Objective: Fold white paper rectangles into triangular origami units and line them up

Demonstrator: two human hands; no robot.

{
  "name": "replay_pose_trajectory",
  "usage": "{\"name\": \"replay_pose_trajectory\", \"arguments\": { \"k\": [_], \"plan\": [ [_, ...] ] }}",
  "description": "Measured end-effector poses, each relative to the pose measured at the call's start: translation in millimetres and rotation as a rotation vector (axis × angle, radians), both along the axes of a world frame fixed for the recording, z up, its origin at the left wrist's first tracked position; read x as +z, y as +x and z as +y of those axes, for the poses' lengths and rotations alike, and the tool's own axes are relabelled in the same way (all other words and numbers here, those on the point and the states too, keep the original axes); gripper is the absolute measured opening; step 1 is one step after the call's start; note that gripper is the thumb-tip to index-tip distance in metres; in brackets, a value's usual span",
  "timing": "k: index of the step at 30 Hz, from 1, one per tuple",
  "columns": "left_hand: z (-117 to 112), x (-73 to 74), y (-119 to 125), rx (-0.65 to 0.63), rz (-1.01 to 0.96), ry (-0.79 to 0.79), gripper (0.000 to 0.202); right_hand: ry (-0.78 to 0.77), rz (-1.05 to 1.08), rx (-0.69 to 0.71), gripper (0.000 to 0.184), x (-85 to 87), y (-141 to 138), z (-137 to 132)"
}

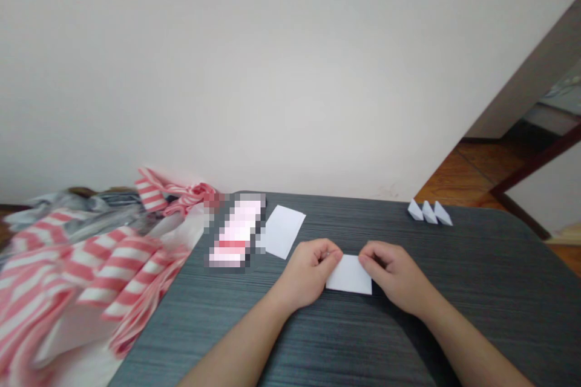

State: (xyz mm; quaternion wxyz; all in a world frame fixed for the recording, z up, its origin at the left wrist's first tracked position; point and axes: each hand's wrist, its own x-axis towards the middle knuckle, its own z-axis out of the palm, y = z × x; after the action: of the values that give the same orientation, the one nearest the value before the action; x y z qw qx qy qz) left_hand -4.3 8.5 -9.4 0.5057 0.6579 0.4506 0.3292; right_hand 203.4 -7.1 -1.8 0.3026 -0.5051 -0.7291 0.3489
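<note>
A small white paper rectangle (349, 275) lies on the dark grey wood-grain table (476, 290) in front of me. My left hand (306, 272) pinches its upper left corner with curled fingers. My right hand (394, 275) pinches the upper right corner the same way. Both forearms rest on the table, reaching in from the bottom edge.
Another white paper sheet (284, 230) lies just beyond my left hand, beside a blurred pink and white object (236, 233). Three small folded paper triangles (429, 211) stand near the far right edge. Red and white striped cloth (91, 278) piles up at the left. A white wall rises behind.
</note>
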Motion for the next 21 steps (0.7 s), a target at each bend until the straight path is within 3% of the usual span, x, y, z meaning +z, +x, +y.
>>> {"name": "replay_pose_trajectory", "arguments": {
  "k": [5, 8, 11, 14, 18, 21],
  "plan": [
    [0.6, -2.5, 1.5, 0.049, -0.094, -0.09, 0.024, -0.055, 0.052, -0.081, 0.022, -3.9, 2.2, 0.4],
    [0.0, -3.1, 2.3, -0.002, -0.106, -0.149, 0.025, 0.003, 0.086, -0.13, 0.021, -4.6, 3.7, 2.6],
    [-1.7, -0.4, 1.9, -0.095, -0.001, -0.096, 0.024, 0.07, 0.148, -0.145, 0.021, -4.3, 3.4, 4.6],
    [-3.0, 5.4, 0.4, -0.163, 0.096, 0.019, 0.024, -0.005, 0.155, -0.135, 0.019, -3.3, 1.8, 4.4],
    [-3.1, 10.5, -1.4, -0.188, 0.119, 0.073, 0.024, -0.052, 0.084, -0.078, 0.019, -2.3, -1.7, 2.1],
    [-2.3, 6.5, -0.8, -0.162, 0.099, 0.046, 0.024, -0.066, 0.101, -0.081, 0.018, -5.5, -3.3, 1.5]
  ]
}}
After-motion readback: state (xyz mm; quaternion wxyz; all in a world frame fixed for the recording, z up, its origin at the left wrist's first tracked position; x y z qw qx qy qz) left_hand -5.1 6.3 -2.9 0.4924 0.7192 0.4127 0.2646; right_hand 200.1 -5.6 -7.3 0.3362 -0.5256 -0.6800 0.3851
